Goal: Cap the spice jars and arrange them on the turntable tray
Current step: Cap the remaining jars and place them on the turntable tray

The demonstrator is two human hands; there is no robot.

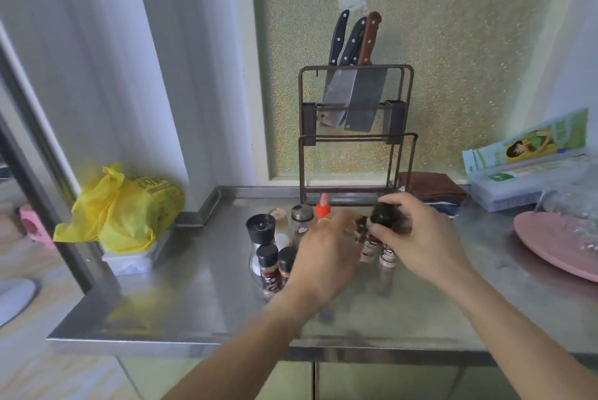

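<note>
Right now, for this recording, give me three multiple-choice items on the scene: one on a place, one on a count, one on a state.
1. Where does the yellow plastic bag lie?
A. at the left end of the steel counter
B. on the pink plate
C. in the knife rack

2. How many knife handles stick up from the dark metal knife rack?
A. one
B. three
C. five

3. What is the right hand doing?
A. resting flat on the counter
B. gripping a black round jar cap
C. holding a knife

Answers:
1. A, the bag sits on a clear box at the left end.
2. B, two dark handles and one brown one show above the rack.
3. B, the fingers curl round the cap above the small spice jars.
</note>
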